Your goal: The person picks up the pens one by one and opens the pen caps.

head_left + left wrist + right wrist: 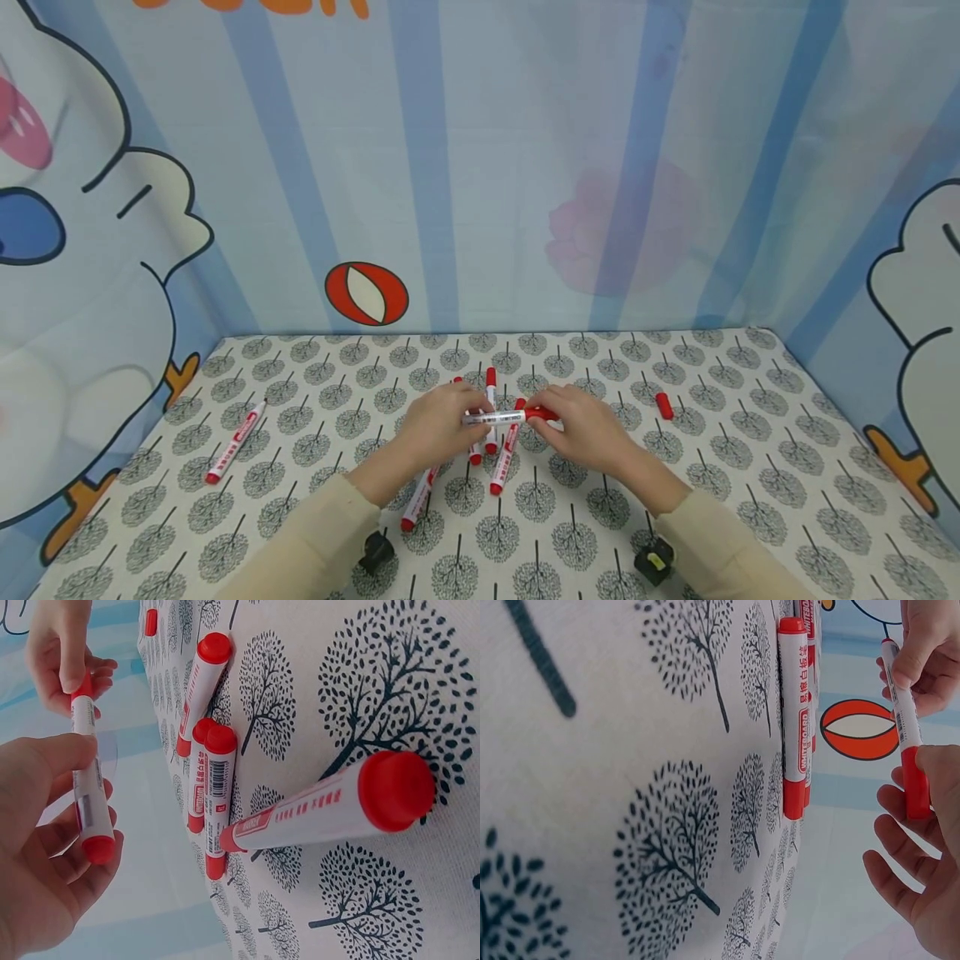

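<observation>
A white-barrelled whiteboard marker with red ends lies level between my two hands, above the patterned cloth. My left hand holds its barrel, the thumb along the side and the fingers curled behind, as the left wrist view shows. On the other end, my right hand pinches the red cap between thumb and forefinger. The other fingers of the right hand are loosely bent. Below the hands lie several similar red-capped markers, among them one near the right hand and another by the left wrist.
Off to the left, an uncapped marker lies with its dark tip facing away. A loose red cap is on the tree-print cloth at right. Behind stands a striped backdrop. Black devices sit under the wrists.
</observation>
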`<act>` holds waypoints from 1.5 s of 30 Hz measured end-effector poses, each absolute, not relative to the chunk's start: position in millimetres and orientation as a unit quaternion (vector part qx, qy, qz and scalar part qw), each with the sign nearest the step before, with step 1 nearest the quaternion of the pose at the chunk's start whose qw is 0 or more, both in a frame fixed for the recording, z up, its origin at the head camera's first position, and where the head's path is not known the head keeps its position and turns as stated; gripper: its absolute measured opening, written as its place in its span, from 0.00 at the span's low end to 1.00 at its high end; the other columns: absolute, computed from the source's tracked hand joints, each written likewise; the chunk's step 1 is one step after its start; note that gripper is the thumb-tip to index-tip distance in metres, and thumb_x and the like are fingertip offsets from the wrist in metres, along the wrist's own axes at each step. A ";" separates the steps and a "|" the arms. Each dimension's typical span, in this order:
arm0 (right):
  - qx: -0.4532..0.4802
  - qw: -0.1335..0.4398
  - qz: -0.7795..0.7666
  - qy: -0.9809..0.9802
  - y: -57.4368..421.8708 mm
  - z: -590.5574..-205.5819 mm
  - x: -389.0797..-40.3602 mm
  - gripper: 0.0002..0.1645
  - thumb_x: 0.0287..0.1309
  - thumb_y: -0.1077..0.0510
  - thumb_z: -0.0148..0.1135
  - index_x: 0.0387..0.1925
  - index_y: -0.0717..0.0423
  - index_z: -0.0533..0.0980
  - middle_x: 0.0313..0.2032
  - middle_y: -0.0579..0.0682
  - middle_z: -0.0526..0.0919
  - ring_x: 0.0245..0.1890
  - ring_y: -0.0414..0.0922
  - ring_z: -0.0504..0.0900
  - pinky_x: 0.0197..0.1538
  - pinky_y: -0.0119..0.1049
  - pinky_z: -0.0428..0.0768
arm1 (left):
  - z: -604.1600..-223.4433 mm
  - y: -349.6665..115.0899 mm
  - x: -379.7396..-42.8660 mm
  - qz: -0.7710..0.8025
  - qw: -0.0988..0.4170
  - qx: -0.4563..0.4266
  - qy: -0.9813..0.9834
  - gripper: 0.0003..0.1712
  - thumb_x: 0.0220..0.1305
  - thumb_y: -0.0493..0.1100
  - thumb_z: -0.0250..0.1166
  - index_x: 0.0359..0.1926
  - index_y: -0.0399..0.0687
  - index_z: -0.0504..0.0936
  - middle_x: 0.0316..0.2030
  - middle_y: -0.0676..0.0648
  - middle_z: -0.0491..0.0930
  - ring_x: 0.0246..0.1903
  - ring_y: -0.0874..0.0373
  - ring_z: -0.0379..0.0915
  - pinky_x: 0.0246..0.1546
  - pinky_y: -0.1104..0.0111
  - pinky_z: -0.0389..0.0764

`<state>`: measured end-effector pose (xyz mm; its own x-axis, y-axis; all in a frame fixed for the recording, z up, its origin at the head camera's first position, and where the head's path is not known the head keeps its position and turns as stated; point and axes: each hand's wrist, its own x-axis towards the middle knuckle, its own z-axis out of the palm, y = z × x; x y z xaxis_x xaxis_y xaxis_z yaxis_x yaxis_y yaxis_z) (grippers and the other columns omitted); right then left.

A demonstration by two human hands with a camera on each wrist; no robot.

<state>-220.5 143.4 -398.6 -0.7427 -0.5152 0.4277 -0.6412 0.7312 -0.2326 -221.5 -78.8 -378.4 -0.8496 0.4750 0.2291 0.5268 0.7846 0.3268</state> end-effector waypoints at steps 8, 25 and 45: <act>0.320 0.167 0.191 -0.913 146.2 -398.2 -221.4 0.10 0.53 0.54 0.64 0.39 0.47 0.78 0.33 0.40 0.81 0.32 0.35 0.76 0.35 0.29 0.76 | -379.5 -80.0 -221.9 -0.211 0.058 -0.258 -0.941 0.06 0.52 0.46 0.67 0.34 0.58 0.83 0.27 0.60 0.77 0.25 0.66 0.69 0.23 0.75 0.70; 0.343 0.140 0.202 -0.907 150.2 -396.3 -224.0 0.08 0.54 0.55 0.63 0.38 0.47 0.78 0.27 0.37 0.78 0.24 0.33 0.71 0.29 0.25 0.71 | -379.8 -82.2 -221.0 -0.188 0.094 -0.290 -0.934 0.08 0.52 0.46 0.68 0.35 0.55 0.83 0.30 0.59 0.77 0.29 0.64 0.71 0.28 0.74 0.72; 0.288 0.095 0.238 -0.923 176.5 -398.3 -226.5 0.10 0.58 0.53 0.59 0.40 0.50 0.78 0.31 0.39 0.79 0.24 0.32 0.70 0.27 0.27 0.70 | -376.7 -104.9 -223.2 -0.164 0.153 -0.268 -0.937 0.09 0.48 0.46 0.71 0.34 0.59 0.84 0.25 0.61 0.72 0.25 0.68 0.63 0.22 0.75 0.67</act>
<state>-226.5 176.5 -398.3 -0.8159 -0.4866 0.3125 -0.5770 0.7201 -0.3853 -223.2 -104.9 -376.7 -0.8091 0.4523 0.3752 0.5528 0.8025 0.2246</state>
